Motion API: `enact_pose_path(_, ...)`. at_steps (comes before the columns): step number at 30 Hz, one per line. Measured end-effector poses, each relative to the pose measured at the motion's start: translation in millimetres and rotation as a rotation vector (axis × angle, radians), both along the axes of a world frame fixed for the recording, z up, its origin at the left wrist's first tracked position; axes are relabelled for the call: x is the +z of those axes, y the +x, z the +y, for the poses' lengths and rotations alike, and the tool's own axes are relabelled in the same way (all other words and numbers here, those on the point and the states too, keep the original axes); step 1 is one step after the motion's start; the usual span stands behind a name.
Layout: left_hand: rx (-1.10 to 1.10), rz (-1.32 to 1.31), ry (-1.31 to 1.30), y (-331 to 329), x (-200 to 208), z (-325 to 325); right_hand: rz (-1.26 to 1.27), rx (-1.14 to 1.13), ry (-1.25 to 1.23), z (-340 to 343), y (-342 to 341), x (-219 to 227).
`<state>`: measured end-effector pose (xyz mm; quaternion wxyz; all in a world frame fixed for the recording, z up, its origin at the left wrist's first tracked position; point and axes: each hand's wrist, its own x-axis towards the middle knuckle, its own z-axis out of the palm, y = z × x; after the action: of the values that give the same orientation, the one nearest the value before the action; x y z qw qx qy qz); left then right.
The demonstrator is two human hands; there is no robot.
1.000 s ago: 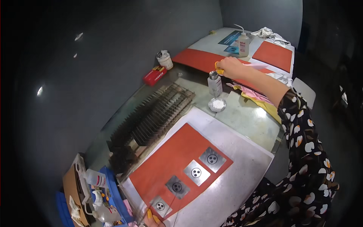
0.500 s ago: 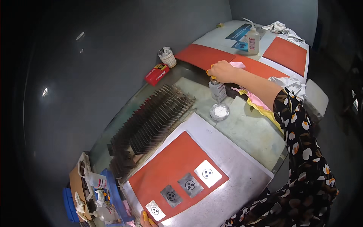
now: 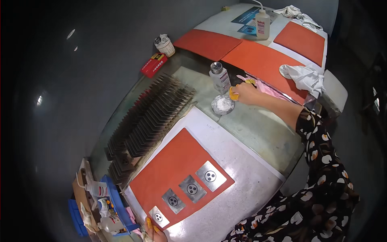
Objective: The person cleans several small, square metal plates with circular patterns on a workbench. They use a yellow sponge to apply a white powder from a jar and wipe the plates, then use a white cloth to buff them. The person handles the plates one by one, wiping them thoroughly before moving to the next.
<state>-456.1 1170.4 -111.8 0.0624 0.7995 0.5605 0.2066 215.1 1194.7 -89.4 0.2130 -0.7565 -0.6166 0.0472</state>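
My right hand [image 3: 246, 94], with yellow covers on its fingertips, is closed just beside a small clear dish [image 3: 217, 111] of white powder. What its fingers hold, if anything, is hidden. Behind the dish stands a clear bottle [image 3: 221, 82] with a metal cap. A pink cloth [image 3: 271, 89] lies past my wrist. At the lower edge my left hand [image 3: 155, 234] rests by the near corner of an orange-red mat [image 3: 169, 161], partly cut off, its covered fingers stretched out. A bright metal plate [image 3: 159, 217] lies closest to it, in a row of several plates marked with dotted circles.
A long row of upright dark metal plates [image 3: 155, 113] stands left of the mat. Beyond are a red box [image 3: 153, 65], a white cup [image 3: 165, 46], a squeeze bottle [image 3: 263, 26] and a white cloth [image 3: 304, 78]. A blue tray [image 3: 125, 209] with bottles sits lower left.
My right hand has come off the capped bottle and moved down toward the powder dish. The bottle's metal cap now shows. The view has shifted slightly; my left hand stays by the mat corner.
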Motion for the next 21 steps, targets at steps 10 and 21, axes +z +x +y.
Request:
enact_pose_path(10, -0.090, -0.124, 0.041, -33.5, -27.5, 6.0, 0.006, 0.077, 0.035, 24.8, 1.6, -18.7)
enact_pose_path(21, -0.031, -0.019, 0.049, -13.5, -8.5, -9.1, -0.267, 0.041, -0.041, 30.0, -16.3, -15.8)
